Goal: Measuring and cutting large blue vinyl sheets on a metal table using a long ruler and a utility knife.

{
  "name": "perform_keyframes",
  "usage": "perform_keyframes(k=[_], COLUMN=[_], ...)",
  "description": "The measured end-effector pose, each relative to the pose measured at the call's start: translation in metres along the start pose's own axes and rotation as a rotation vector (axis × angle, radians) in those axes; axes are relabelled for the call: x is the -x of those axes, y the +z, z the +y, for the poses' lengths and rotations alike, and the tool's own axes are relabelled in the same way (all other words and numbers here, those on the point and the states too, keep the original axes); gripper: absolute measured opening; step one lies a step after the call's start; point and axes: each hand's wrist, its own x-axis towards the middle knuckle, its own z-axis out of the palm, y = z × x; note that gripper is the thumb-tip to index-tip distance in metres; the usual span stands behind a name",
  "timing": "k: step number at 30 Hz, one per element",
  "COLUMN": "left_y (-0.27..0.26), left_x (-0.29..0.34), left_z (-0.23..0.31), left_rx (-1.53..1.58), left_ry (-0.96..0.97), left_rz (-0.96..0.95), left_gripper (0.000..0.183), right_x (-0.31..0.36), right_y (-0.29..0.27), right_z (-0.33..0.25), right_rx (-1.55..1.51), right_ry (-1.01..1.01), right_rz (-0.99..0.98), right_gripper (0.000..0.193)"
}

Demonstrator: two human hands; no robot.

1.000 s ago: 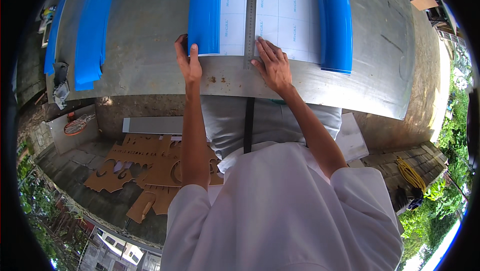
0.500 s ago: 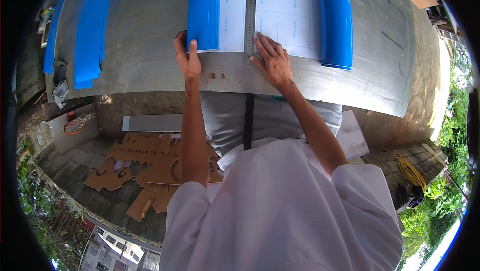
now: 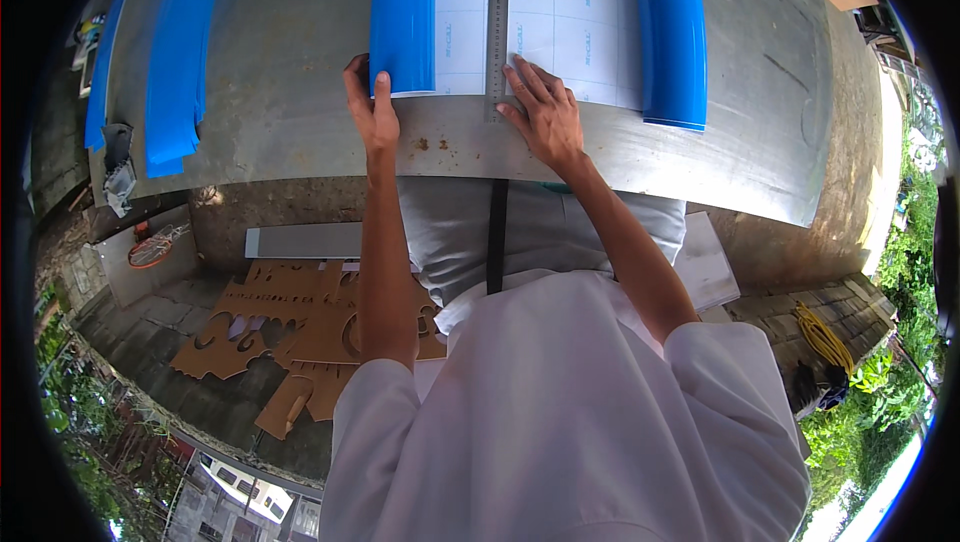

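We judge that the step in hand is keeping the steel ruler point(image 3: 496, 17) straight along the white backing sheet point(image 3: 570, 32), between the left blue roll point(image 3: 403, 12) and the right blue roll point(image 3: 675, 32) on the surface point(image 3: 290, 62). Our right hand point(image 3: 553, 120) rests there, fingers slightly apart. Our left hand point(image 3: 374, 107) touches the left blue roll; we cannot tell if its fingers clamp. Steady pressure seems needed next. We see no container.

The rolled sheet point(image 3: 403, 22) is bright blue outside, its backing point(image 3: 572, 32) white with pale-blue grid lines and light-blue lettering, and the ruler point(image 3: 496, 32) is grey with dark markings. The table point(image 3: 290, 72) is grey with rusty brown spots, the strips point(image 3: 180, 62) blue. The shirt point(image 3: 570, 412) is white, trousers point(image 3: 590, 227) grey, cardboard point(image 3: 315, 344) brown, cable point(image 3: 824, 338) yellow.
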Motion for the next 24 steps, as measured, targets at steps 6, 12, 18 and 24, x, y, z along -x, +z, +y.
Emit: perform_keyframes(k=[6,12,18,24], left_y=[0.0014,0.0004,0.0003,0.0005], left_x=[0.0002,0.0008,0.0002,0.0005], left_z=[0.0028,0.0004,0.0001,0.0001], left_rx=[-0.007,0.001,-0.015,0.001], left_ry=[-0.002,-0.01,-0.013,-0.014], left_rz=[0.005,0.013,0.011,0.013], left_gripper=[0.053,0.054,0.055,0.054], right_x=[0.0001,0.0004,-0.0004,-0.0005], right_y=[-0.0007,-0.0011,-0.0004,-0.001], right_z=[0.0001,-0.0011,0.0001,-0.0006], right_rx=[0.001,-0.005,-0.01,-0.008], right_ry=[0.003,0.005,-0.003,0.001], right_rz=[-0.002,0.001,0.019,0.009], right_gripper=[0.056,0.056,0.056,0.056])
